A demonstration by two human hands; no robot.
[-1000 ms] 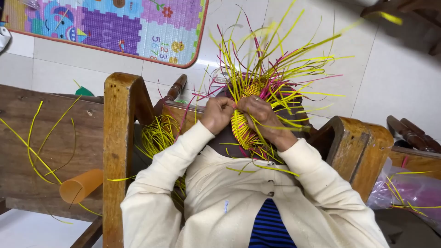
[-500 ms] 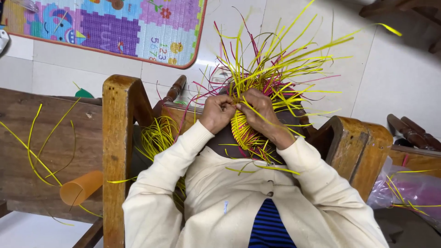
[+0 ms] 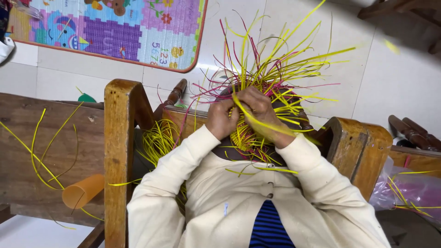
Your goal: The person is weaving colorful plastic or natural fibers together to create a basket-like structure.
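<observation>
A half-woven basket [image 3: 243, 136] of yellow and pink strips rests in my lap. Many loose strip ends [image 3: 275, 69] fan out from it, up and to the right. My left hand [image 3: 221, 118] grips the woven part on its left side. My right hand [image 3: 258, 111] lies over the top of the weave with a yellow strip [image 3: 271, 126] pinched in its fingers; that strip runs down to the right. Both hands touch each other above the weave. The basket's far side is hidden behind my hands.
I sit on a wooden chair with armrests, one [image 3: 118, 151] at left and one [image 3: 363, 147] at right. A bundle of yellow strips [image 3: 158, 138] lies beside my left arm. An orange cup [image 3: 82, 190] lies on a wooden bench [image 3: 27, 138]. A colourful play mat [image 3: 115, 27] covers the tiled floor.
My right hand has drawn a yellow strip across the weave and down to the right. Both hands have shifted slightly upward on the basket, and the loose strip ends have swung.
</observation>
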